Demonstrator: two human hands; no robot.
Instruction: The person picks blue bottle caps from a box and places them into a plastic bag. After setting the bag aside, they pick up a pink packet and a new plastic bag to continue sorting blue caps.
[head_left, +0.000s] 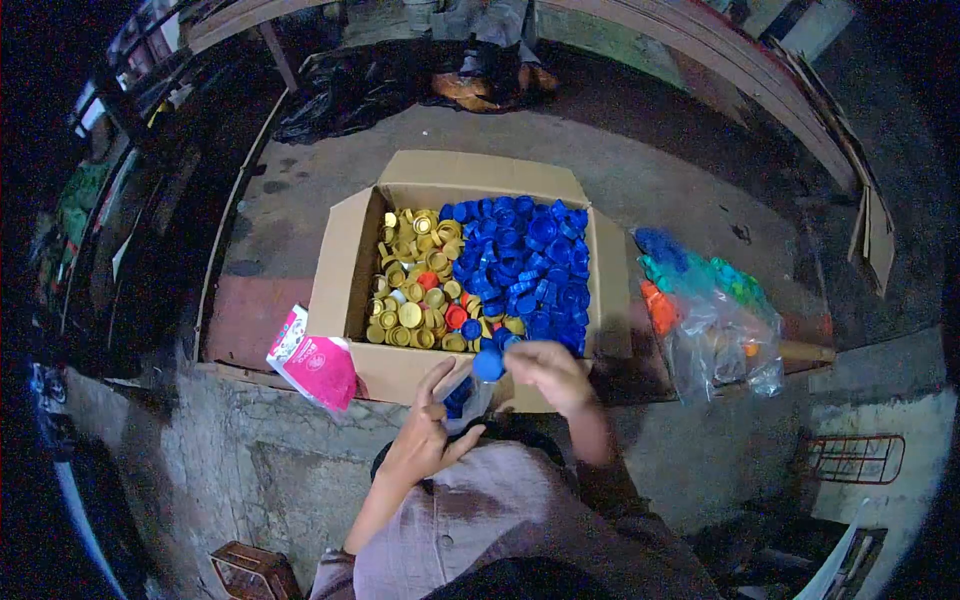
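Note:
My left hand (pixel 422 440) holds the edge of a clear plastic bag (pixel 478 402) at the front of the cardboard box, its thumb and index finger apart around the bag's mouth. Blue caps (pixel 457 398) show inside the bag. Just above the mouth, a blue bottle cap (pixel 488 365) is at the fingertips of my right hand (pixel 550 374), which is slightly blurred. Behind both hands stands the open cardboard box (pixel 480 168), with yellow caps (pixel 410 315) on its left side and a heap of blue caps (pixel 530 260) on its right. A few red caps (pixel 456 317) lie among the yellow ones.
A pink and white packet (pixel 318 365) lies left of the box. To the right is a clear bag (pixel 712 335) with orange, green and blue pieces. Black plastic sheeting (pixel 345 95) lies at the back of the platform. A red metal rack (pixel 858 459) is at lower right.

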